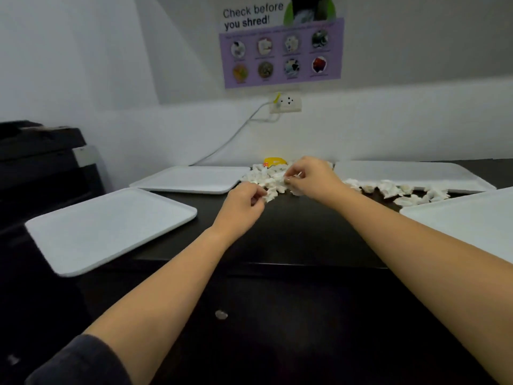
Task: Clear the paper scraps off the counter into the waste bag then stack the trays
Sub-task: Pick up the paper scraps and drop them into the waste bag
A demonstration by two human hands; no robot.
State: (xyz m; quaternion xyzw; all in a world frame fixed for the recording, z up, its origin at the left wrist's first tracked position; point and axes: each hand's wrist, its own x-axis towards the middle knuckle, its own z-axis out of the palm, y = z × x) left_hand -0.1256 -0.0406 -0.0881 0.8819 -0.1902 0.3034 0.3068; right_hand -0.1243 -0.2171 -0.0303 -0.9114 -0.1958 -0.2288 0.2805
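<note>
On the dark counter (pixel 291 232), at far left, a white tray (pixel 111 229) overhangs the front edge, with a second tray (pixel 191 179) behind it. Next, the left hand (pixel 241 204) pinches a paper scrap (pixel 269 194) between curled fingers. Just right, the right hand (pixel 313 173) grips scraps from the pile of paper scraps (pixel 266 177). More scraps (pixel 399 191) trail rightward between two further trays (pixel 410 173) (pixel 472 218).

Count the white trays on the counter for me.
4: near-left tray, far-left tray, far-right tray, near-right tray, cut off by the frame edge. More may lie out of view.
</note>
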